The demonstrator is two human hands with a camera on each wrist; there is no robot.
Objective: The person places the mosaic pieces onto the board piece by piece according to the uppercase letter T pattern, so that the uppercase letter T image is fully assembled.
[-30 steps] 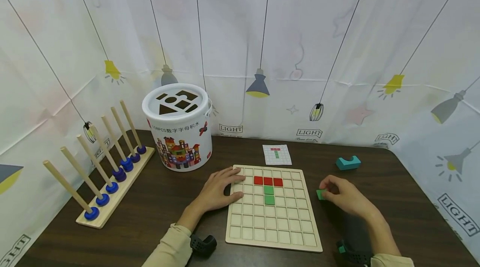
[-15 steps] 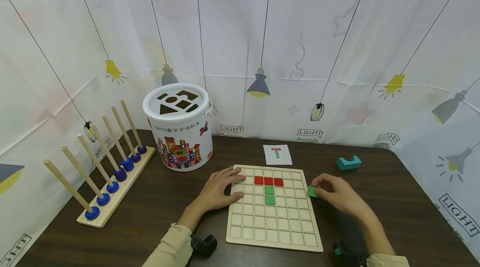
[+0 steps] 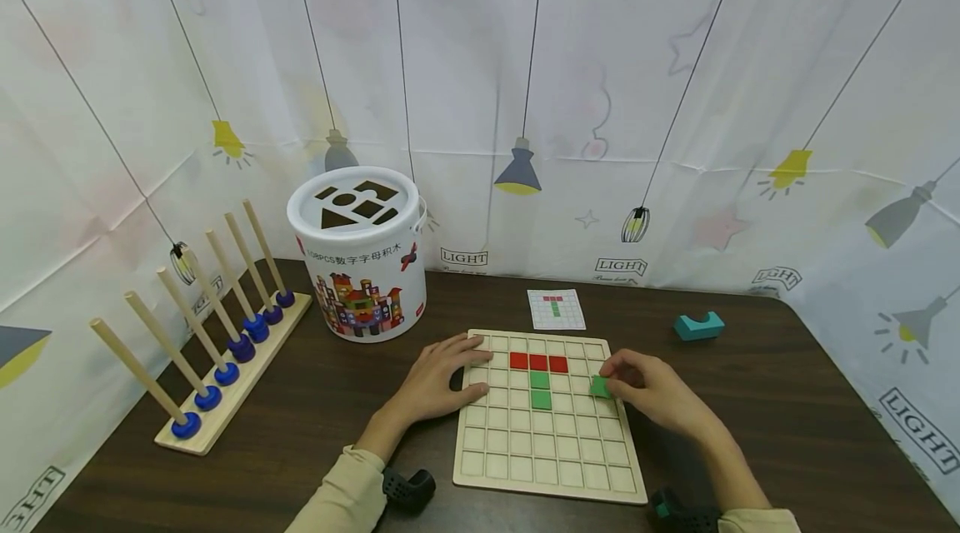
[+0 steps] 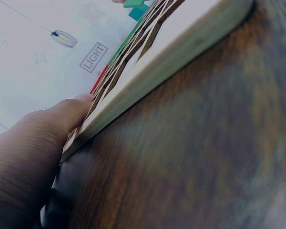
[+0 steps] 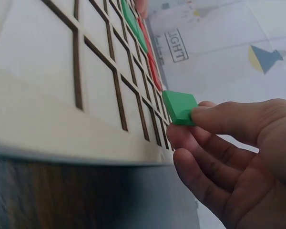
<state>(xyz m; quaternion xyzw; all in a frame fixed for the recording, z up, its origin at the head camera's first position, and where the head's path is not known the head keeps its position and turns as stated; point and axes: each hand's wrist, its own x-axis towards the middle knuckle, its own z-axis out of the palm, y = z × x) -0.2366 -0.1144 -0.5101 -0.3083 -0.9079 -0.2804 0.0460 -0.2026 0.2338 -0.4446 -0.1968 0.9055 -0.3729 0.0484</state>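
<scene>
A wooden grid board (image 3: 531, 441) lies on the dark table. Three red square tiles (image 3: 537, 362) form a row near its far side, and two green tiles (image 3: 540, 390) run down from the middle one. My right hand (image 3: 660, 391) pinches another green tile (image 5: 180, 107) between thumb and fingers, over the right part of the grid. On the board's left edge rests my left hand (image 3: 435, 379), its fingers spread and the fingertips on the grid. In the left wrist view, the thumb (image 4: 69, 114) lies against the board's edge.
Behind the board lies a paper card (image 3: 556, 310) with a red and green T pattern. A teal block (image 3: 699, 326) sits at the back right. On the left stand a white bucket (image 3: 367, 266) and a peg rack (image 3: 217, 408) with blue rings.
My right hand has carried the green tile leftward, from the table beside the board to over its right-hand squares. My left hand stays in place.
</scene>
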